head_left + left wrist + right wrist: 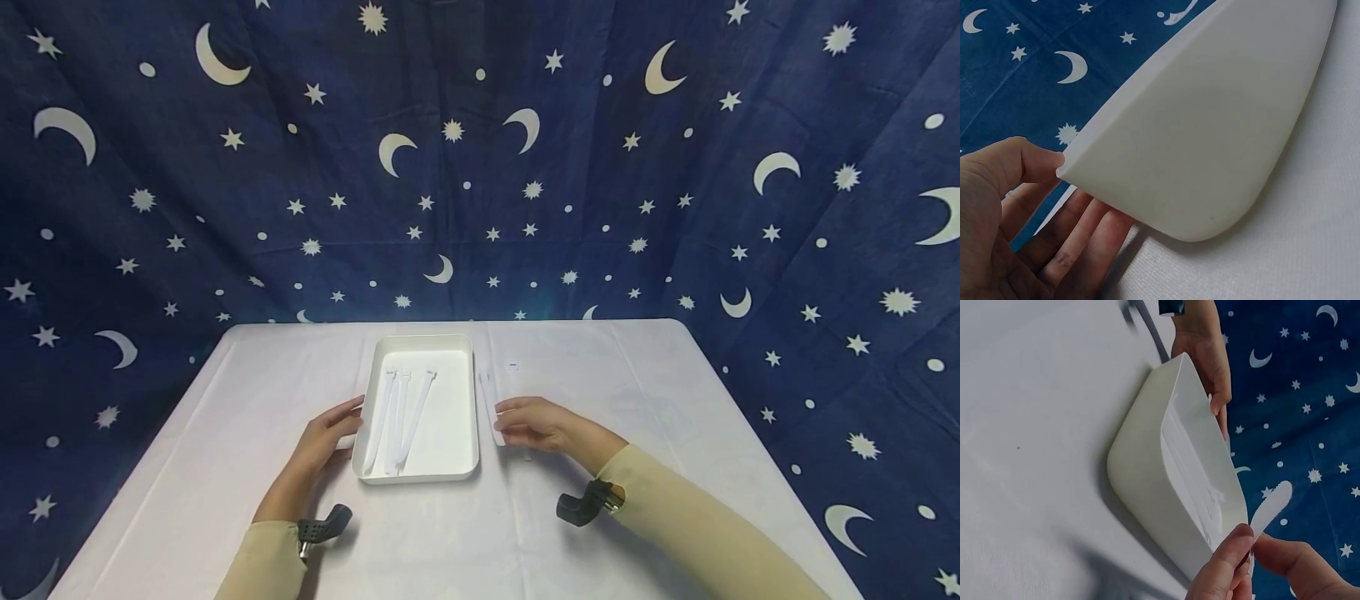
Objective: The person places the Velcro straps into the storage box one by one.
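A shallow white tray (pixel 455 417) lies on the table with several white hook-and-loop cable ties (pixel 418 419) inside it. My left hand (pixel 324 435) rests against the tray's left side, its thumb tip touching the rim and its fingers loosely extended, as the left wrist view shows. To the right of the tray, my right hand (pixel 536 423) pinches a white cable tie (pixel 1274 503) between thumb and fingers. The tie's rounded tip sticks up past the fingertips in the right wrist view.
A white cloth covers the table (pixel 600 375). Right of the tray, just beyond my right hand, a faint pale loop-like piece (pixel 513 367) lies on the cloth. A dark blue curtain (pixel 480 167) with moons and stars hangs behind the table.
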{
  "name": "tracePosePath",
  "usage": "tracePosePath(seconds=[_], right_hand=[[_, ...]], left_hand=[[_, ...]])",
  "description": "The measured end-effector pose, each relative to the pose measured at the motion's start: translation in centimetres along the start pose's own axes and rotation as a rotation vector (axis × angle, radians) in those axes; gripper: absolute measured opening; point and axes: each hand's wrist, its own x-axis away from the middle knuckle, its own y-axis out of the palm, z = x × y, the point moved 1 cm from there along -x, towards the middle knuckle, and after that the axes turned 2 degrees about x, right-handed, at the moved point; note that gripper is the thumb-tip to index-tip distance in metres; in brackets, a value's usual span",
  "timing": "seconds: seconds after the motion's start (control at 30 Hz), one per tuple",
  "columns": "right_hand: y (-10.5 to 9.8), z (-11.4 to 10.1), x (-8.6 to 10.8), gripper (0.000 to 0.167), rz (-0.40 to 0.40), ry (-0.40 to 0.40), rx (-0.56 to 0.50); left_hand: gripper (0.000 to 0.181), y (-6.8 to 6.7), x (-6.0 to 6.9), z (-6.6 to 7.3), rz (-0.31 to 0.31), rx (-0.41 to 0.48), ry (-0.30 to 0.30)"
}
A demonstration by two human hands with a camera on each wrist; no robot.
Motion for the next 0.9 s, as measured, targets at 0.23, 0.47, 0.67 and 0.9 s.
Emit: tracePosePath(seconds=[0.23,0.47,0.67,0.9], right_hand=[[1.3,0.0,-0.1,0.048,-0.017,-0.005,0.011],[2.9,-0.2,-0.5,0.046,-0.022,0.004,0.017],[4.1,-0.8,-1.0,0.047,-0.006,0.016,0.024],[5.2,-1.6,-1.7,0.049,0.016,0.029,0.0]], left_hand=[[0.058,0.1,0.1,-0.1,0.008,-0.003,-0.014],[0.058,0.1,0.3,-0.1,0.009,0.002,-0.018],[0.058,0.0,0.2,-0.1,-0.002,0.005,-0.013],[0.057,-0.1,0.0,0.0,-0.016,0.012,-0.003]])
